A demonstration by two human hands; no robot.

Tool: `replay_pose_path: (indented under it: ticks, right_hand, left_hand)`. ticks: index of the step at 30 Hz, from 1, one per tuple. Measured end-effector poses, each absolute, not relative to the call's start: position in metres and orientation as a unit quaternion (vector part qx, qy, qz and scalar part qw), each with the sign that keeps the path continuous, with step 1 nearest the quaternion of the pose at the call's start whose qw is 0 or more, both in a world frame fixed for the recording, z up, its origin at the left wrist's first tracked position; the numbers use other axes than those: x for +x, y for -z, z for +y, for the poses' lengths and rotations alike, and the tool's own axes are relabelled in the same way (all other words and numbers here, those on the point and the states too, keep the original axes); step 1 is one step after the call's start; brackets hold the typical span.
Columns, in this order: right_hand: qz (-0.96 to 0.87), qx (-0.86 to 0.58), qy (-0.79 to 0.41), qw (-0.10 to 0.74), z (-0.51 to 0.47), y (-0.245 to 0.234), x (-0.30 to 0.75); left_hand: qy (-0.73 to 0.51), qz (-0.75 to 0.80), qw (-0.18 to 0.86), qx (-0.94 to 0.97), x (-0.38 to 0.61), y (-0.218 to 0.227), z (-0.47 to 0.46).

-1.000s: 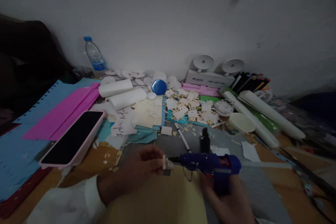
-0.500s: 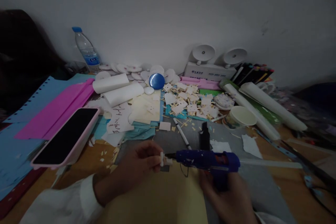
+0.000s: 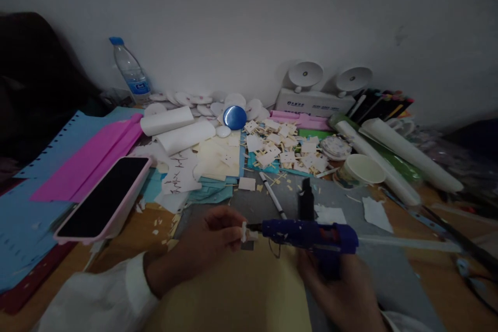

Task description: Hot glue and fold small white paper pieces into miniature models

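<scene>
Left hand (image 3: 212, 238), lower centre of the frame: fingers closed in a pinch on a small white piece (image 3: 251, 235), its outline too blurred to make out fully. Right hand (image 3: 342, 290), lower right of centre: fingers wrapped round the grip of a blue glue gun (image 3: 307, 235), held level, nozzle pointing left and right up against the white piece; whether they touch cannot be told. One translucent glue stick (image 3: 404, 243), running rightward from the gun's rear. One yellow sheet (image 3: 233, 295), bottom centre, beneath the hands. One grey mat (image 3: 389, 275), lying on the wooden tabletop (image 3: 431, 272). One white pen (image 3: 272, 194), centre, above the gun. One heap of small cream pieces (image 3: 272, 153), some dotted, centre. One round blue disc (image 3: 235, 118), upper left of the heap. Two white rolls (image 3: 184, 136), left of centre. One phone in a pink case (image 3: 105, 199), left, beside a magenta sheet (image 3: 91, 158). One plastic bottle, blue cap (image 3: 131, 70), upper left. One paper cup (image 3: 361, 170), right of centre.
</scene>
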State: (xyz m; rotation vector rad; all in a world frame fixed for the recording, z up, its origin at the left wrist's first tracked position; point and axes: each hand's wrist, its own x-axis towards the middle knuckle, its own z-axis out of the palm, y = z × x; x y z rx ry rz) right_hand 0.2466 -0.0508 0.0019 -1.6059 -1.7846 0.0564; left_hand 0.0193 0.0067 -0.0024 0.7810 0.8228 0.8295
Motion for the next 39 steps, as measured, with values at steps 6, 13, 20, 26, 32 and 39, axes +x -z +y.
replay_pose_path:
  ticks: [6, 13, 20, 26, 32, 39]
  right_hand:
    - [-0.702, -0.611, 0.023, 0.365, -0.0499, -0.0023, 0.246]
    - [-0.713, -0.606, 0.032, 0.351, -0.0512, -0.0067, 0.245]
    - [-0.724, -0.595, 0.023, 0.349, -0.0512, -0.0063, 0.2467]
    - [-0.729, -0.58, 0.044, 0.362, -0.0505, -0.0072, 0.2459]
    - [-0.726, -0.586, 0.065, 0.353, -0.0513, -0.0102, 0.2467]
    - [-0.735, -0.581, 0.036, 0.348, -0.0508, -0.0068, 0.2467]
  left_hand:
    - [-0.372, 0.388, 0.767, 0.351, 0.0184, 0.0015, 0.0062]
    - [-0.377, 0.375, 0.764, 0.365, 0.0175, 0.0072, 0.0069]
    - [-0.383, 0.375, 0.766, 0.355, 0.0185, 0.0052, 0.0067]
    - [-0.377, 0.395, 0.763, 0.346, 0.0194, 0.0004, 0.0066]
    - [-0.39, 0.378, 0.777, 0.32, 0.0202, -0.0016, 0.0067]
    - [-0.388, 0.378, 0.791, 0.285, 0.0196, 0.0006, 0.0057]
